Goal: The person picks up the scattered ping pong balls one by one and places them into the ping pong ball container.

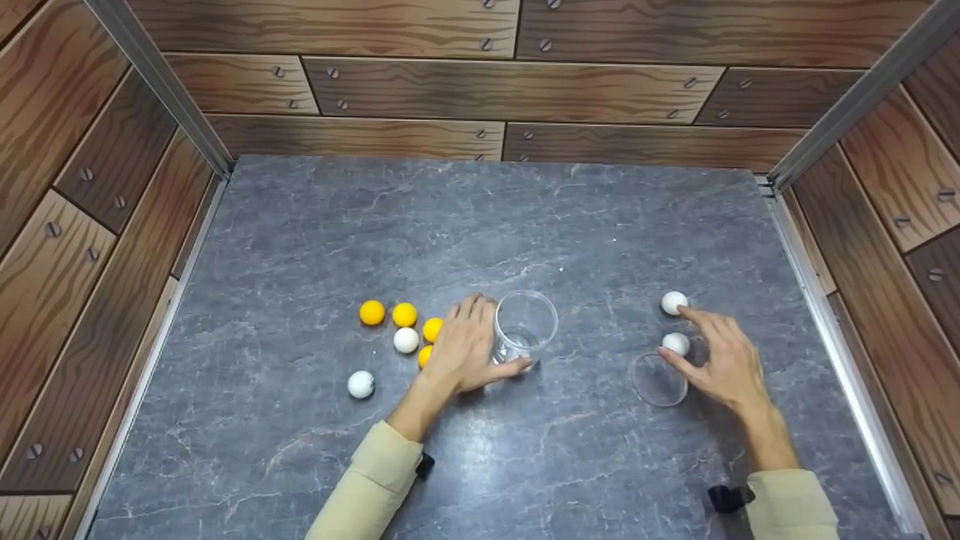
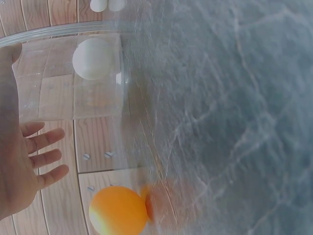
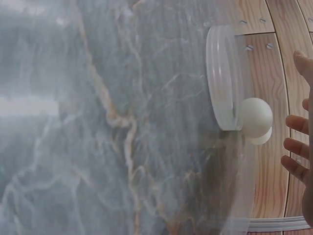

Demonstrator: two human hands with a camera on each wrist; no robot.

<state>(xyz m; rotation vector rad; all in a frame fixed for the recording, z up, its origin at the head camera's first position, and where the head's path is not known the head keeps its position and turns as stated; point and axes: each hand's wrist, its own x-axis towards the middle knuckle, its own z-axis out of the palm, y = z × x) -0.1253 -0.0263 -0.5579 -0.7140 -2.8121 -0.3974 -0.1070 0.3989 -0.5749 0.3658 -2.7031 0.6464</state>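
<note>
My left hand (image 1: 469, 349) is beside a clear plastic cup (image 1: 541, 322), thumb along its near side and fingers to its left. In the left wrist view, a white ball (image 2: 92, 58) shows through the cup; whether it is inside, I cannot tell. Left of that hand lie several orange balls (image 1: 372, 313) and two white balls (image 1: 406, 340). My right hand (image 1: 724, 360) reaches over two more white balls, one farther back (image 1: 673, 302) and one nearer (image 1: 675, 344). Its fingers look apart from them in the right wrist view. A clear round lid (image 3: 224, 81) lies just in front.
The grey marbled table (image 1: 487, 210) is walled on three sides by wood-patterned panels (image 1: 510, 90). Metal rails (image 1: 832, 360) run along its sides. Each wrist carries a small black device (image 1: 727, 498) by the sleeve.
</note>
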